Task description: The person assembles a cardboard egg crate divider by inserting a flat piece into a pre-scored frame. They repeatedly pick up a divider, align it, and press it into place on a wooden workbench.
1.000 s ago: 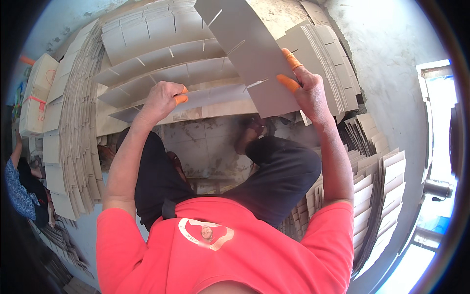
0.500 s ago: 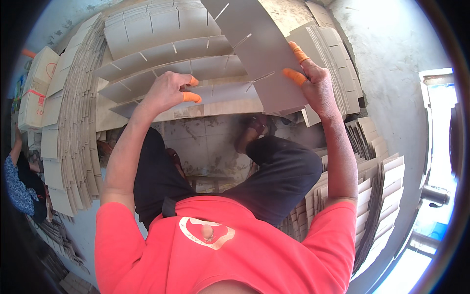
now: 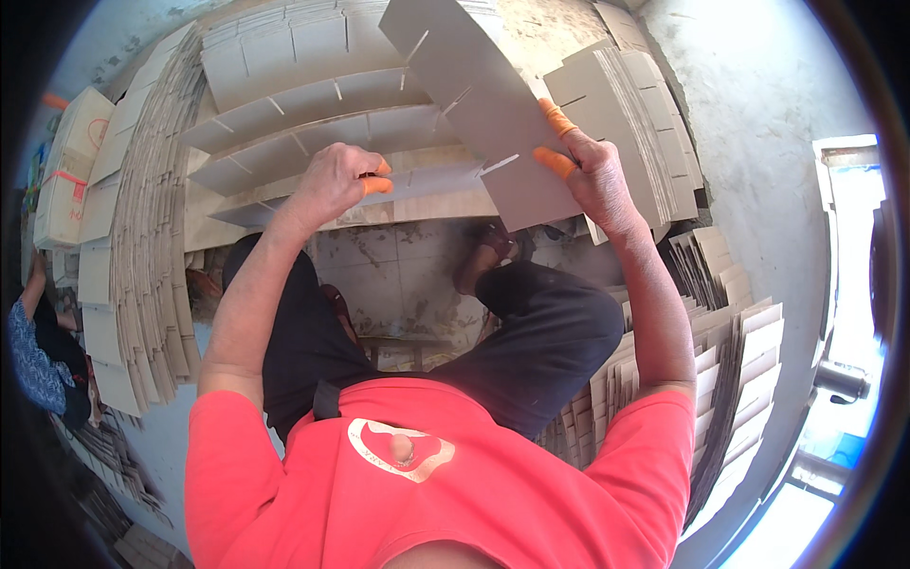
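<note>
A long grey slotted cardboard strip (image 3: 479, 109) is tilted across the right end of several others. My right hand (image 3: 602, 180) pinches its right edge, with orange finger covers on thumb and finger. Three slotted strips stand on edge, roughly parallel: a far strip (image 3: 308, 106), a middle strip (image 3: 332, 136) and a near strip (image 3: 431, 177). The lower slots of the tilted strip line up with the right ends of the middle and near strips; how deep they interlock I cannot tell. My left hand (image 3: 336, 185), also in orange finger covers, pinches the near strip's top edge.
Behind the strips is a stack of slotted cardboard (image 3: 284, 43). Tall stacks stand left (image 3: 142, 209) and right (image 3: 630, 123), more cardboard (image 3: 739, 379) lies by my right elbow. A carton (image 3: 74, 171) and another person (image 3: 43, 351) are at far left.
The tilted strip and my right hand have shifted left and slightly nearer. My left thumb and finger, apart before, have closed together at the near strip.
</note>
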### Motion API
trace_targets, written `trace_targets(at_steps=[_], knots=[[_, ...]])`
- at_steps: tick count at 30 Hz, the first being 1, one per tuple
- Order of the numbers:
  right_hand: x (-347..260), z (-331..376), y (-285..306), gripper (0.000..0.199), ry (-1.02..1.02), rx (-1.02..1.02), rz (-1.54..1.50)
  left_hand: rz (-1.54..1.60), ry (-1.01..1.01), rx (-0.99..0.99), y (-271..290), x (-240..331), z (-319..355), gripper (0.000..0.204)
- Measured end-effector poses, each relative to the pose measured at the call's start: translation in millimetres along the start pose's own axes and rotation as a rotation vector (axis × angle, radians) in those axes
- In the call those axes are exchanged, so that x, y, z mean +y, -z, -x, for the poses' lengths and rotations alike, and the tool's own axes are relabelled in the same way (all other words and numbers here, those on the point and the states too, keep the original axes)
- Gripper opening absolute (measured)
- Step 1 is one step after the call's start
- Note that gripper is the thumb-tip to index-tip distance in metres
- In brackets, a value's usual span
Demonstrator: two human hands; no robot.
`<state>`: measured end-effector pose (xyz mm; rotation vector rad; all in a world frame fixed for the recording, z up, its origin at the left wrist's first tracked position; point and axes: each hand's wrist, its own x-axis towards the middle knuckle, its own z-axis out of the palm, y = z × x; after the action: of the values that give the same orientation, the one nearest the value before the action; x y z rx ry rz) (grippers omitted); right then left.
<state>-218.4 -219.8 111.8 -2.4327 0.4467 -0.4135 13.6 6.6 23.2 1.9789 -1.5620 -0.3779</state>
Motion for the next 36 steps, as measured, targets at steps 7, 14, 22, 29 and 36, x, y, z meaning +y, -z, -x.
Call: trace_targets(at_steps=[7, 14, 22, 29, 36], knots=[[7, -13, 5, 0.049, 0.028, -0.061, 0.025, -0.29, -0.064, 0.449, 30, -43, -56, 0.028], [10, -27, -2, 0.056, 0.144, -0.17, 0.093, -0.377, 0.136, 0.251, 24, -87, -92, 0.024], [34, -15, -50, 0.064, 0.068, -0.288, 0.099, -0.349, 0.228, 0.193, 25, -87, -105, 0.018], [27, -8, -48, 0.07, 0.197, -0.221, 0.098, -0.363, 0.139, 0.281, 23, -101, -105, 0.014], [29, -10, -49, 0.066, 0.113, -0.255, 0.178, -0.349, 0.096, 0.278, 21, -100, -108, 0.009]])
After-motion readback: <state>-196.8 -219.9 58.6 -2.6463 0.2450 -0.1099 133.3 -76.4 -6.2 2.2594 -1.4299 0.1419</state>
